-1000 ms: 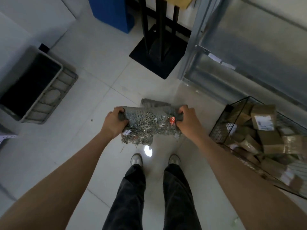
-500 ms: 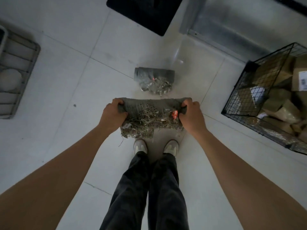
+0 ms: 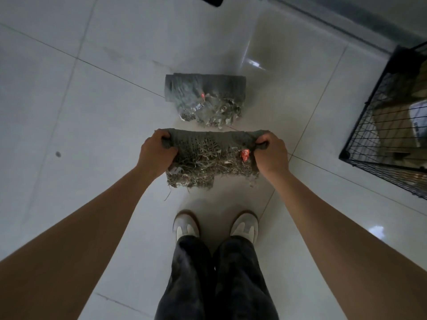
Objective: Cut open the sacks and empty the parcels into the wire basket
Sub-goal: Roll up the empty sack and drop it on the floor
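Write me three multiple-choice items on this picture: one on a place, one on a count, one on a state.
1. The wire basket stands: A) at the person's left B) at the person's right C) behind the person.
2. Sacks in view: A) one B) two C) four.
3. The nearer sack is: A) spread flat B) inside the basket C) gripped at both ends.
Key: B, it sits at the right edge; B, a farther sack lies on the floor; C, the left hand and right hand each clutch an end.
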